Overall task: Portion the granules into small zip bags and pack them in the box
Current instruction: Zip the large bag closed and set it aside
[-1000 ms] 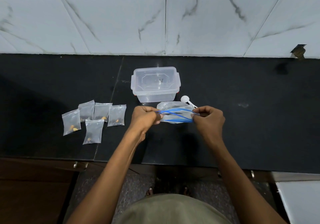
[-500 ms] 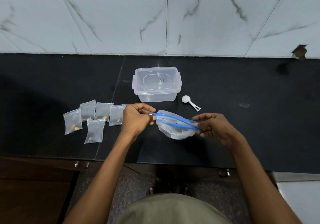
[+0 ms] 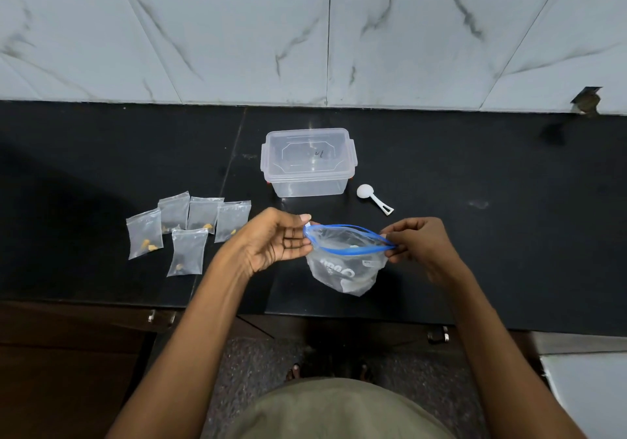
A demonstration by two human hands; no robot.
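A large clear zip bag (image 3: pixel 346 267) with a blue zip strip hangs over the counter's front part, its mouth pulled open. My left hand (image 3: pixel 276 240) pinches the left end of the strip and my right hand (image 3: pixel 419 243) pinches the right end. Several small zip bags (image 3: pixel 186 231) with a few yellow granules each lie flat to the left. A clear plastic box (image 3: pixel 308 162) with its lid on stands behind the bag. A white scoop (image 3: pixel 373 197) lies right of the box.
The black counter (image 3: pixel 492 228) runs the full width, with a marble-tiled wall (image 3: pixel 407 41) behind it. Its front edge lies just below the hanging bag. A seam in the counter runs down past the small bags.
The large bag came toward me off the counter and now hangs lower. Its blue strip, nearly flat before, has been spread apart into an open mouth. Both hands moved slightly outward.
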